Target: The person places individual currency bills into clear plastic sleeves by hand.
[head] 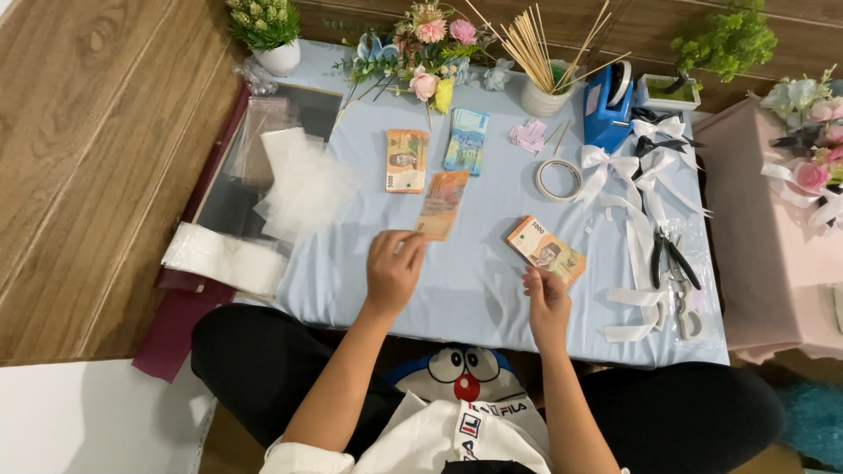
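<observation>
A single orange-brown paper banknote (441, 204) lies slanted on the pale blue cloth-covered desk (474, 290), its near end pinched in the fingers of the left hand (392, 268), which is curled closed around that edge. A short way to the right, a small stack of orange-brown banknotes (546, 249) rests tilted on the cloth; the right hand (546, 298) sits at its near corner with fingers bent, the fingertips touching or almost touching the stack, though whether they grip it cannot be told.

Farther from the person lie two more bundles side by side: an orange banknote bundle (407, 160) and a blue-green banknote bundle (465, 140). To the right of these are a few small pink paper slips (529, 135), a ring of clear adhesive tape (559, 179) and a blue desktop tape dispenser (608, 107). A white cup holding thin wooden skewers (543, 61) stands behind them, beside pink and yellow artificial flowers (430, 53).

Along the right edge of the desk are white satin ribbon bows (637, 175), black-handled pliers (673, 259) and clear-handled scissors (685, 312). At the left edge lie clear plastic sleeves (303, 184).
</observation>
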